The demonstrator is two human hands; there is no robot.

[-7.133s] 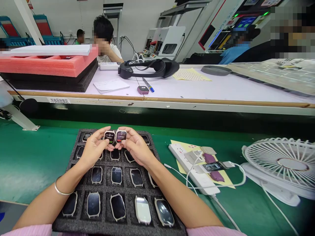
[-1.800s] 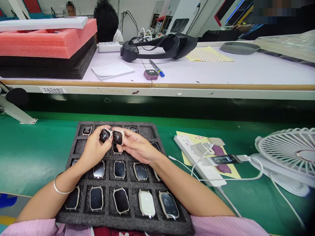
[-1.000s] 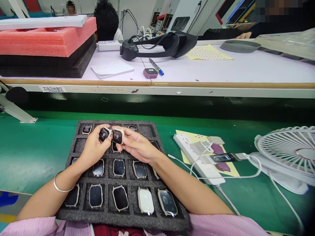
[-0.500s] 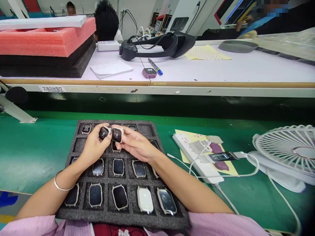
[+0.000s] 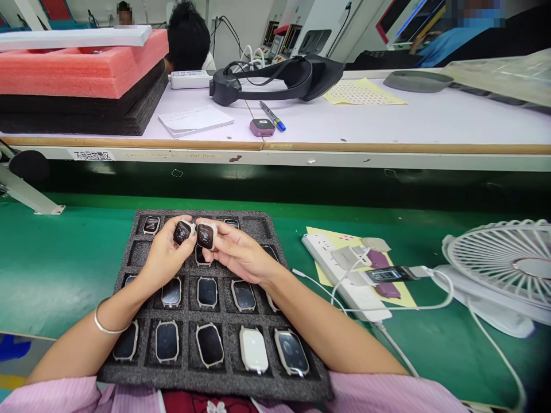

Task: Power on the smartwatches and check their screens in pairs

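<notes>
A black foam tray (image 5: 129, 252) lies on the green belt in front of me, its pockets holding several watch bodies with pale bezels. My left hand (image 5: 166, 258) grips one watch body (image 5: 182, 232) with a lit screen above the tray's far rows. My right hand (image 5: 239, 255) holds a second watch body (image 5: 205, 235) right beside it, the two almost touching. One watch body (image 5: 253, 349) in the near row lies face down, showing a white back.
A white power strip (image 5: 344, 287) with plugs, cables and purple chargers sits right of the tray, and a white fan (image 5: 503, 269) at far right. The raised white bench behind holds a black headset (image 5: 275, 77), notepad (image 5: 196, 120), pen, pink and black foam stacks (image 5: 81, 74). Other people work behind.
Both hands have stayed over the tray's far rows with the two watch bodies; since seven seconds ago the screens have tilted and the view has shifted slightly downward.
</notes>
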